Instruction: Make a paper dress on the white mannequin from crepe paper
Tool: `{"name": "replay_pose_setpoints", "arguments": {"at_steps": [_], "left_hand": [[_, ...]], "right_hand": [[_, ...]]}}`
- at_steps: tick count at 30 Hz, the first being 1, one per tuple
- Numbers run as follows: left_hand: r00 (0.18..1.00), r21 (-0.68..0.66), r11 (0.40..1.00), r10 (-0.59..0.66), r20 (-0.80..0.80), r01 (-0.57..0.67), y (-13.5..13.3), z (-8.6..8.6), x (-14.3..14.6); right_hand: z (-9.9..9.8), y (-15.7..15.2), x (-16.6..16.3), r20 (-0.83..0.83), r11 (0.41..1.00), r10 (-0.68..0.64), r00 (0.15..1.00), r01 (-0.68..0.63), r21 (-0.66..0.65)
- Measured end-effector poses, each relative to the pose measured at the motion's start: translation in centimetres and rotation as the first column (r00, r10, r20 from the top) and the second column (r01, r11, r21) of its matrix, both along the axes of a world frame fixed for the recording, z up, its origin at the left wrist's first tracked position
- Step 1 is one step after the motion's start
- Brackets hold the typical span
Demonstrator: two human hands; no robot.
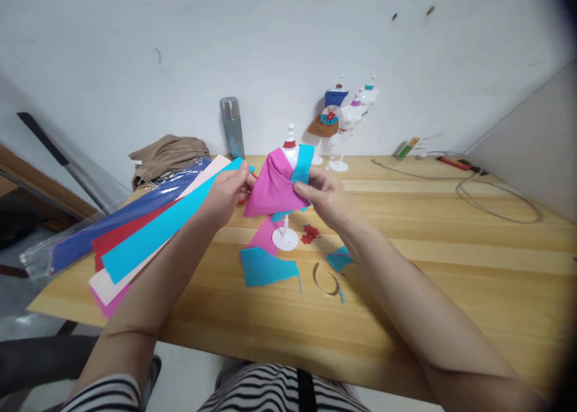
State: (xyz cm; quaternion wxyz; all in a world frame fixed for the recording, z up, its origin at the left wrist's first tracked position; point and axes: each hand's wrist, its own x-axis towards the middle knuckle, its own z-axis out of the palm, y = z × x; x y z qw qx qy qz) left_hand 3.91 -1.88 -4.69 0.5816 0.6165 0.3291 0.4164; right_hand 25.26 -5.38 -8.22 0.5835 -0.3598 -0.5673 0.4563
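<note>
A small white mannequin (291,153) on a round white base (285,239) stands mid-table, wrapped in a magenta paper piece (270,189) and a cyan paper strip (303,164). My left hand (228,192) pinches the left edge of the magenta paper with closed fingers. From the other side, my right hand (327,198) presses thumb and fingers on the paper's right edge against the mannequin. A cut cyan piece (265,267), a pink scrap (264,234), small red flowers (310,233) and a tape ring (327,278) lie below.
Long coloured paper sheets (135,231) lie in a stack at the left of the wooden table (451,267). A steel flask (231,126), tan cloth (166,153), two dressed mannequins (342,120), a cable (491,189) and a glue stick (408,148) are at the back.
</note>
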Motion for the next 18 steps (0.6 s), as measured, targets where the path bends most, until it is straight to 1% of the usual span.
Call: {"name": "replay_pose_setpoints", "arguments": {"at_steps": [3,8,14,18], "left_hand": [[1.0,0.011,1.0,0.001,0.016,-0.001,-0.1,0.1,0.1],[1.0,0.056,0.998,-0.005,0.015,0.004,-1.2,0.8,0.2],[0.987,0.189,0.981,0.071,-0.141,-0.044,-1.6,1.1,0.4],[0.977,0.208,0.978,0.042,-0.207,0.002,-1.4,0.6,0.4]], "right_hand": [[-0.1,0.1,0.0,-0.005,1.0,0.006,1.0,-0.006,0.018],[-0.2,0.1,0.0,0.025,1.0,-0.008,1.0,0.008,0.022],[-0.3,0.1,0.1,0.045,1.0,-0.005,0.999,0.004,0.024],[-0.1,0.0,0.0,0.008,1.0,0.013,1.0,-0.013,0.024]]}}
